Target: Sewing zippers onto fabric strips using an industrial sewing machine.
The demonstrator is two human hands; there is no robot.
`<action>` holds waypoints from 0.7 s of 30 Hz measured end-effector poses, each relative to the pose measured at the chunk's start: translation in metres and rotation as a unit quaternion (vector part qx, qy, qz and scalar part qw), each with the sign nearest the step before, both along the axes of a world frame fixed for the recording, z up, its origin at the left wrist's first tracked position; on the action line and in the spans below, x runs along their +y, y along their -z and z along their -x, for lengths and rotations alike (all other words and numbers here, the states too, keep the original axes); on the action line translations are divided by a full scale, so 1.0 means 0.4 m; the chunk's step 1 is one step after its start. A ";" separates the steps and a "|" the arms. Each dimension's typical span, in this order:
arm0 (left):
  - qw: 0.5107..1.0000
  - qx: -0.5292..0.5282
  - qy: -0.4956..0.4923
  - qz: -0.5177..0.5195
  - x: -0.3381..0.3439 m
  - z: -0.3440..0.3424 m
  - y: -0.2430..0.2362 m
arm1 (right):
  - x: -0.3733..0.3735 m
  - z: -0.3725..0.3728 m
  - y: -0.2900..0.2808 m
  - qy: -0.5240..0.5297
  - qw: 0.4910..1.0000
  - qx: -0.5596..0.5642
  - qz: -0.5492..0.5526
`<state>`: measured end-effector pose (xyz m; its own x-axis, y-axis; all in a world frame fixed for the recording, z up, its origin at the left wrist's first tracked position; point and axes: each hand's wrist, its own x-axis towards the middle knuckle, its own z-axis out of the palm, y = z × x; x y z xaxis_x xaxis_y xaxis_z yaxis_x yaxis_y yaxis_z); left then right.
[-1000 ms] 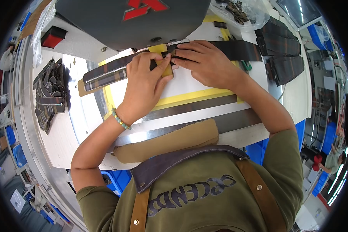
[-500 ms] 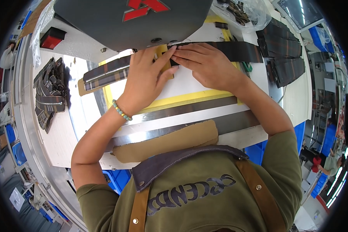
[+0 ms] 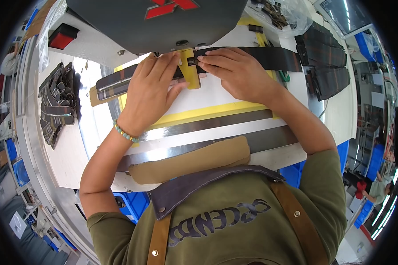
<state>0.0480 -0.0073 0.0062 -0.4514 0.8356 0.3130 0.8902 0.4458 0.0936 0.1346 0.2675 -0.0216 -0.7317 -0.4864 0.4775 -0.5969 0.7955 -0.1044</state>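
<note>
Under the front of a sewing machine's dark head, a black fabric strip with dark plaid runs sideways. My right hand lies flat on it, fingers stretched to the left with the tips beside a small dark label. The label sits at a brass-coloured plate. Left of the plate, my left hand rests with fingers outstretched and thumb apart, near the plate's lower end. Beneath it a plaid strip with a zipper emerges to the left; its covered part is hidden.
Crumpled plaid zipper pieces are piled at left. Folded dark plaid pieces stack at right, below a screen. A clear plastic bag lies at the back. A brown padded strip lines the front edge.
My left hand has slid left and slightly down, away from my right fingertips, uncovering the brass-coloured plate and label. My right hand has barely moved.
</note>
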 end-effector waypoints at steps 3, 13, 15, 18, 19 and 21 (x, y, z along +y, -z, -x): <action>0.998 -0.049 0.027 0.007 0.007 0.003 0.016 | -0.002 -0.004 0.000 0.009 0.999 -0.031 0.001; 0.997 -0.026 0.051 0.047 0.001 0.013 0.001 | -0.004 -0.006 -0.005 0.009 1.000 -0.017 -0.002; 0.998 -0.021 0.048 0.043 0.002 0.012 0.004 | -0.003 -0.006 -0.005 0.009 1.000 -0.026 -0.009; 0.998 -0.011 0.046 0.041 0.001 0.017 0.007 | -0.004 0.002 -0.006 0.010 1.000 -0.016 -0.019; 0.998 -0.007 0.046 0.044 0.001 0.020 0.008 | -0.004 0.000 -0.008 0.011 1.000 -0.015 -0.020; 0.998 0.000 0.048 0.037 0.003 0.018 0.011 | -0.005 -0.005 -0.010 0.008 0.999 -0.030 -0.027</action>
<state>0.0406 -0.0062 0.0017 -0.3686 0.8955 0.2495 0.9290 0.3647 0.0635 0.1366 0.2656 -0.0175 -0.7656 -0.4993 0.4057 -0.5788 0.8098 -0.0957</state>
